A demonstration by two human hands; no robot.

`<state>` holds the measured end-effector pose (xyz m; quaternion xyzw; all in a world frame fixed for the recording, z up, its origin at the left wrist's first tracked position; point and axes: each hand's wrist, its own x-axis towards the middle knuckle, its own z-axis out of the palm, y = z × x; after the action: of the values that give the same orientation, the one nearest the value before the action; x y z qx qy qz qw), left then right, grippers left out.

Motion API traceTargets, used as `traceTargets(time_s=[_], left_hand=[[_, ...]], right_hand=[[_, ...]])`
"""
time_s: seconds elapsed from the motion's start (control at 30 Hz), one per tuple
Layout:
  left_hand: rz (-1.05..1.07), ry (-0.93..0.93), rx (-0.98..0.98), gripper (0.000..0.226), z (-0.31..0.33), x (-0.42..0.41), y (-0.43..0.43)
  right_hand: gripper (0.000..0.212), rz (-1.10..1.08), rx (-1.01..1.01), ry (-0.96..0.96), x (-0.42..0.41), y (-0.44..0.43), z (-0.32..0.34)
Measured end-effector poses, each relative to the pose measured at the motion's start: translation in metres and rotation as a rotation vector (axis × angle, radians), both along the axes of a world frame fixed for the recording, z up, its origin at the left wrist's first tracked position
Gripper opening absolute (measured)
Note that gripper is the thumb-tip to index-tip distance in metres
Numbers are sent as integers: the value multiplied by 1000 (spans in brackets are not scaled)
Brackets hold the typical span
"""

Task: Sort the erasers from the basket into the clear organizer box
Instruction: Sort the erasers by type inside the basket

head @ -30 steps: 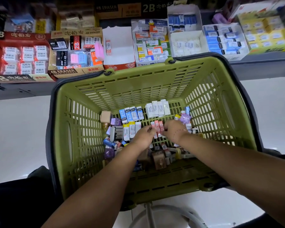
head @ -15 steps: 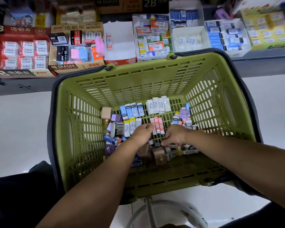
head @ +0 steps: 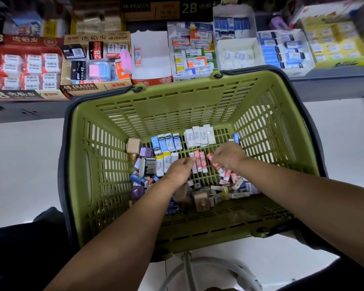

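we look down into a green basket (head: 177,106), its slatted walls filling most of the view, with a shelf of display boxes (head: 97,64) beyond its far rim. both of the person's bare forearms reach in from the near side. on the basket floor the erasers lie partly in tidy rows: a blue row (head: 166,142) and a white row (head: 200,136) by the far wall, a red row (head: 200,161) nearer, and a loose heap (head: 202,196) against the near wall. the left hand (head: 180,170) has its fingers curled, tips against the left end of the red row; we cannot tell whether it grips one. the right hand (head: 226,156) pinches a tilted red eraser (head: 211,158) just right of that row.
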<state>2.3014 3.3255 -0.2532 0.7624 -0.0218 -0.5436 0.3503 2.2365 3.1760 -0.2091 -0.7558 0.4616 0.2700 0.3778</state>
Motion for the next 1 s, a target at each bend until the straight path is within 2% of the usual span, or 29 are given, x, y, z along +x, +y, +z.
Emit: traceTargets(time_s=[0.13, 0.23, 0.33, 0.47, 0.5, 0.57, 0.73, 0.83, 0.9, 1.0], left_hand=[[10, -5, 0, 52, -1, 0, -2], [14, -7, 2, 51, -2, -1, -3], [21, -1, 5, 52, -4, -1, -2], [14, 1, 0, 53, -4, 0, -3], [12, 1, -2, 53, -4, 0, -3], [8, -3, 0, 53, -5, 0, -2], [3, -4, 9, 50, -5, 1, -2], [8, -4, 13, 50, -5, 1, -2], [9, 1, 5, 50, -4, 0, -1], [2, 6, 8, 50, -3, 0, -1]], right_hand=[[24, 90, -181, -40, 2, 10, -8], [20, 158, -200, -14, 4, 14, -14], [17, 160, -136, -3, 7, 11, -18], [11, 106, 81, -64, 4, 0, -15], [7, 146, 128, -63, 0, -3, -13], [7, 364, 184, 2, -8, -7, -12], [13, 736, 118, 149, -24, -1, -15], [20, 816, 91, 176, -24, 7, -15], [15, 857, 78, 189, -22, 7, -14], [38, 905, 36, 194, -21, 8, -11]])
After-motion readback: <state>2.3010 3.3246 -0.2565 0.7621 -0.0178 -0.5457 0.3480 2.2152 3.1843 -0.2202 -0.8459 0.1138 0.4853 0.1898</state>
